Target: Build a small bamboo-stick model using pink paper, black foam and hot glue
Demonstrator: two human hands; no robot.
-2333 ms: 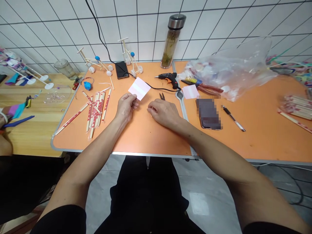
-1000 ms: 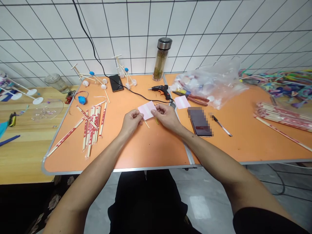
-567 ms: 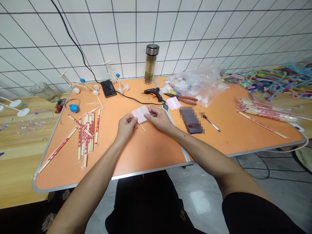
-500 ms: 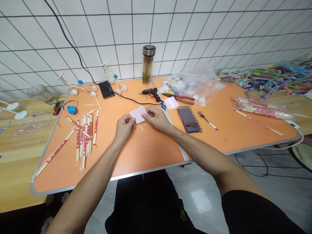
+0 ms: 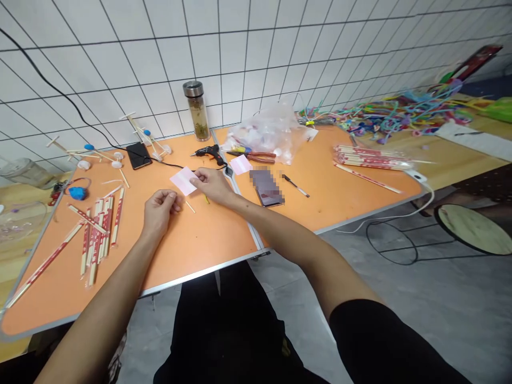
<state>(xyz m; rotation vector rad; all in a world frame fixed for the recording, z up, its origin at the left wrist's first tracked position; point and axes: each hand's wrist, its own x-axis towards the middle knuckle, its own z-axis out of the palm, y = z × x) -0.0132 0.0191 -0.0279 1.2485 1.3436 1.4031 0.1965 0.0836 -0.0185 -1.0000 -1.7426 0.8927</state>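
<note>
A pale pink square of paper [image 5: 183,180] is pinched at its right edge between the thumb and fingers of my right hand [image 5: 214,184]. It is held just above the orange table [image 5: 208,240]. My left hand [image 5: 159,210] is off the paper, to its lower left, with curled fingers and the thumb against them; whether anything small is inside is hidden. Between the hands a short thin wooden stick [image 5: 190,206] lies on the table, and a small yellow piece [image 5: 206,199] is under my right hand. Another pink paper [image 5: 241,165] lies beyond my right hand.
Wrapped chopsticks [image 5: 98,229] lie left, a bundle [image 5: 368,158] right. Behind are a glue gun [image 5: 210,153], pliers [image 5: 260,157], a plastic bag [image 5: 268,130], a tea bottle [image 5: 197,112], stick models [image 5: 86,154] and a black phone [image 5: 138,155]. Another phone [image 5: 267,186] and a pen [image 5: 295,185] lie right.
My left hand has let go of the pink paper and drawn apart from it, down and left. My right hand still holds the paper. The view has turned to the right.
</note>
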